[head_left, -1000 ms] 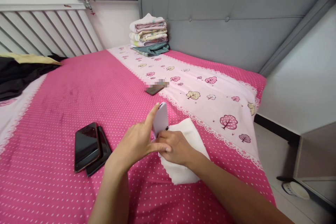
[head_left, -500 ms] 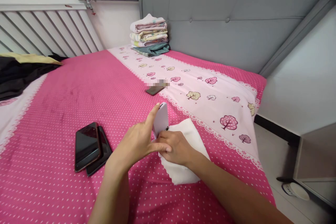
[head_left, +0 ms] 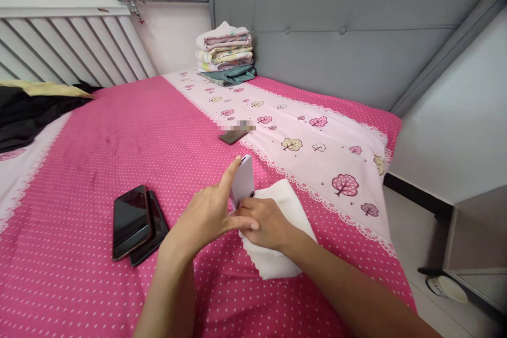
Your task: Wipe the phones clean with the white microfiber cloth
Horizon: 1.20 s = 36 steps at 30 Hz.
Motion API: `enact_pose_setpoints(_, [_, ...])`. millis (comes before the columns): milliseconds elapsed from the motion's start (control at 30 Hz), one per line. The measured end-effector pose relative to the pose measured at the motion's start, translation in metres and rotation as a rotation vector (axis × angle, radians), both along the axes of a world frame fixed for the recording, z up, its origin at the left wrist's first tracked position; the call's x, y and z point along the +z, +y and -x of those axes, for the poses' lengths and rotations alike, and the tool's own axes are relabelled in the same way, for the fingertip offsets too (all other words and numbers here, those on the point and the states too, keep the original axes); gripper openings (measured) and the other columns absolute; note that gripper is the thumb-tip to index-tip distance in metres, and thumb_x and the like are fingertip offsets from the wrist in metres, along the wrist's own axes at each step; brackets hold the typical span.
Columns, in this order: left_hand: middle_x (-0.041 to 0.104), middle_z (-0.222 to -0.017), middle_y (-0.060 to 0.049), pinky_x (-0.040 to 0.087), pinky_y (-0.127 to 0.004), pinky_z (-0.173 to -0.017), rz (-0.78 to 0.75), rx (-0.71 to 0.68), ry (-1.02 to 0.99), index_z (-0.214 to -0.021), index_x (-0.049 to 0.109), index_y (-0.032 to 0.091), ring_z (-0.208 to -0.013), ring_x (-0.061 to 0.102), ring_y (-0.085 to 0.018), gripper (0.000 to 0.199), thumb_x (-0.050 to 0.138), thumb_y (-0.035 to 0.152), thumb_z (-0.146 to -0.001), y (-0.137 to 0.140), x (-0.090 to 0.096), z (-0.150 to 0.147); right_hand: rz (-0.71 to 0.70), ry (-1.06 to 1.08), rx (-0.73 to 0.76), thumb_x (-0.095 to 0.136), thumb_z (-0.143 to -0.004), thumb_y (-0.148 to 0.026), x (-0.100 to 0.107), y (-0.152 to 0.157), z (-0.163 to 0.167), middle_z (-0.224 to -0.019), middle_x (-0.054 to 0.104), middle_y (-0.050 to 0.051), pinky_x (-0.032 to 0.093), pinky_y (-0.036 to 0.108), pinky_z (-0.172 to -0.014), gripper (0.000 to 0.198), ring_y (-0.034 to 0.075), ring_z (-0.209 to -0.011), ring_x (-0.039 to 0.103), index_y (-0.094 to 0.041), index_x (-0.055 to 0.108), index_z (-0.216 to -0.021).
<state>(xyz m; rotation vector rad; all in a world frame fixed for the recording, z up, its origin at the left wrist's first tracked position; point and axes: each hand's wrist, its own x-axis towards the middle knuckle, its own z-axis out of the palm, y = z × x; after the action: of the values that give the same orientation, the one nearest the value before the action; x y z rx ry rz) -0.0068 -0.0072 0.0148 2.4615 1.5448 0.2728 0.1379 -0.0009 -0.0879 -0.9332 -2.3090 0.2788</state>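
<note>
A pale lavender phone (head_left: 242, 182) stands on edge, tilted, between my hands. My left hand (head_left: 206, 214) holds it, the index finger stretched up to its top edge and the thumb lying across the fingers of my right hand. Curled at the phone's lower end, my right hand (head_left: 263, 222) is closed on it; its fingertips are hidden. A white cloth (head_left: 283, 264) with a zigzag edge is spread on the bed beneath my right hand and wrist. To the left of my hands, a dark phone (head_left: 132, 219) lies partly on top of a second black phone (head_left: 156, 229).
A flat dark object (head_left: 233, 136), partly blurred, lies farther up the pink dotted bedspread (head_left: 130, 132). Folded fabrics (head_left: 225, 53) are stacked by the grey headboard (head_left: 317, 26). Dark clothing (head_left: 31, 111) lies at far left, near the radiator (head_left: 71, 45). The bed's edge is on the right.
</note>
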Motion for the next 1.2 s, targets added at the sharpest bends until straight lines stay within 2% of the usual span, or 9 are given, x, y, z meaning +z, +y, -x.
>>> enact_pose_setpoints(1200, [0.059, -0.074, -0.003, 0.041, -0.031, -0.057, -0.01, -0.001, 0.002, -0.141, -0.002, 0.021, -0.062, 0.058, -0.022, 0.103, 0.05, 0.068, -0.065, -0.0002, -0.0012, -0.0006, 0.0, 0.004, 0.016, 0.052, -0.075, -0.014, -0.0017, 0.0001, 0.0001, -0.071, 0.055, -0.001, 0.034, 0.021, -0.053, 0.012, 0.01, -0.06, 0.05, -0.02, 0.063, -0.074])
